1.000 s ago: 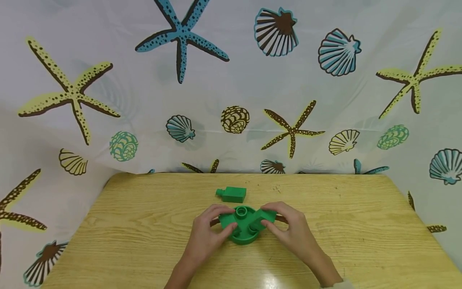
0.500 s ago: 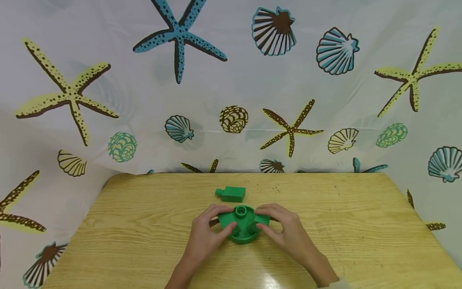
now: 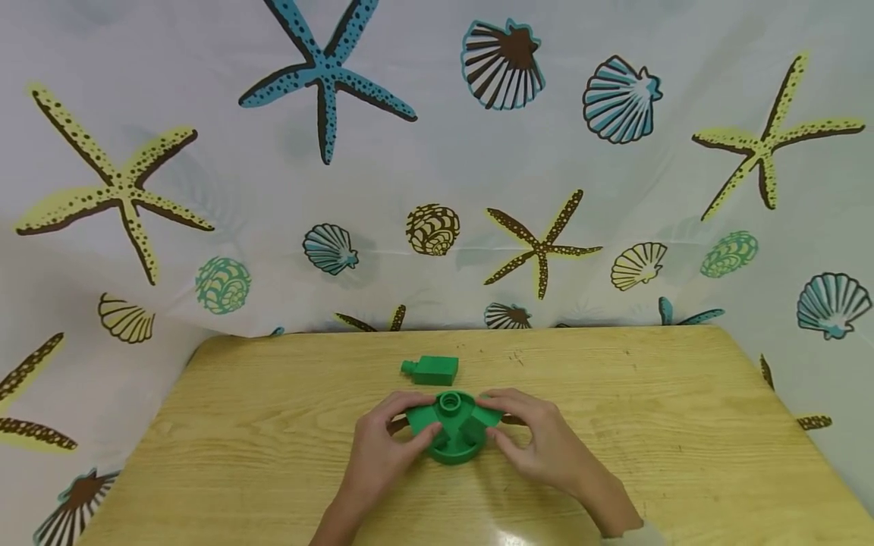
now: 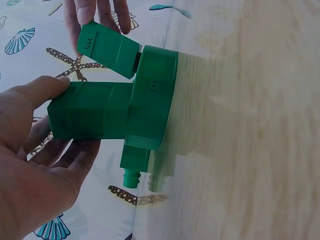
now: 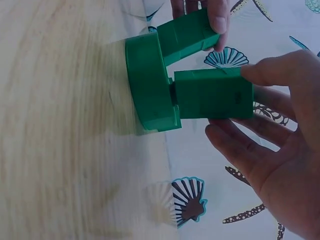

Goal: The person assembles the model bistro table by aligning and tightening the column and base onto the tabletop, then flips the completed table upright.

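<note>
A round green base [image 3: 456, 457] with a raised rim sits on the table, a ring-shaped socket [image 3: 450, 403] showing at its far side. Two green blocks stand up from it, leaning outward. My left hand [image 3: 384, 446] holds the left block [image 4: 90, 111] by its top end, thumb on one side and fingers on the other. With thumb and fingers, my right hand [image 3: 546, 440] grips the right block [image 5: 215, 93]. A dark narrow neck shows between that block and the base in the right wrist view. How deep each neck sits in its socket is hidden.
Behind the base, a third green block [image 3: 435, 370] lies on its side, its ridged neck pointing left. The wooden table [image 3: 273, 425] ends at a hanging white cloth [image 3: 382, 296] printed with starfish and shells.
The right block has swung round from its slanted position and leans outward like the left one. My right hand has shifted inward with it. My left hand keeps its hold.
</note>
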Demonstrator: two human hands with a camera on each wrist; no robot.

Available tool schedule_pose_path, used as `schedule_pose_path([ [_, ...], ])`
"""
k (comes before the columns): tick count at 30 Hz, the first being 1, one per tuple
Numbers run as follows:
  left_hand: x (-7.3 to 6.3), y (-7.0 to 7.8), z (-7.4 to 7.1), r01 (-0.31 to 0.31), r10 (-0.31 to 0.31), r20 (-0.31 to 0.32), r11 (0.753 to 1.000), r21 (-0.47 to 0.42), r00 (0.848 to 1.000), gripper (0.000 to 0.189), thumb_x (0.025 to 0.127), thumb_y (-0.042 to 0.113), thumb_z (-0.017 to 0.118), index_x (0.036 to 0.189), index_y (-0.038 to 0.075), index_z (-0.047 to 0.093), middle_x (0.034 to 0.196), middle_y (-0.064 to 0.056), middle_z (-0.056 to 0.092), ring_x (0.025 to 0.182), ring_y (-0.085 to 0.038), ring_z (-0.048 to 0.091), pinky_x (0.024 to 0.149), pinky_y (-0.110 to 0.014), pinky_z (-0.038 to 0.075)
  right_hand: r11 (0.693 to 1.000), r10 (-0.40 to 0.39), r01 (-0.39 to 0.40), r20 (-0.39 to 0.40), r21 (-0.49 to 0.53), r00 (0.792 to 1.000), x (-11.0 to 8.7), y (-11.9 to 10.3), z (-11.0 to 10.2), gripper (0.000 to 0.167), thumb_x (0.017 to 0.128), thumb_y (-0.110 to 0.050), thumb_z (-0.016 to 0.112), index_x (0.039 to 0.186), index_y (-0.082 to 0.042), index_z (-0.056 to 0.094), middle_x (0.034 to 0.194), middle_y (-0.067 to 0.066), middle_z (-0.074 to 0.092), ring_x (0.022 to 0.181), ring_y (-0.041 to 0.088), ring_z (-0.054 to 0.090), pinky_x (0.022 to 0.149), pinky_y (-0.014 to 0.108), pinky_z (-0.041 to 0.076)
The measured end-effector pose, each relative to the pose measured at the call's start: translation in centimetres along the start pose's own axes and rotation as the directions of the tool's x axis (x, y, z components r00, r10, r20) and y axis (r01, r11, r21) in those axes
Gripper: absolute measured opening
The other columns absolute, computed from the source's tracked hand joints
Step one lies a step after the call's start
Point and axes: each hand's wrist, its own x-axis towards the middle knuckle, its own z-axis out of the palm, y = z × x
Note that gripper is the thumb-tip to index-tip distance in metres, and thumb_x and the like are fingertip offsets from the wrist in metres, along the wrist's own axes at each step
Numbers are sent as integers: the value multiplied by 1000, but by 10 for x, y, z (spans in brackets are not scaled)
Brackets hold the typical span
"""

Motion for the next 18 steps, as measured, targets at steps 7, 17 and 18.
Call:
schedule_pose_path([
  [7,0,1,-1,21,-21,-4,1000,-23,1000,30,85,7,85,112,17,77,115,0,70,110,-16,68,91,-33,59,999,7,-9,50,44,999,1,1,-7,40,95,-2,72,134,-9,67,133,10,65,117,22,65,89,38,60],
  [17,1,-1,-2,37,-37,1,999,-35,999,30,85,6,85,112,17,77,115,0,71,110,-16,68,91,-32,58,981,76,-83,46,174,996,1,4,-5,37,95,1,72,130,-8,68,131,10,67,123,26,63,96,40,56],
  [18,1,-1,-2,38,-38,3,999,-36,999,30,85,5,85,112,17,77,115,0,71,110,-16,68,91,-32,58,977,88,-96,49,192,995,1,4,-5,38,94,2,72,130,-7,68,132,10,67,124,26,62,96,41,56],
])
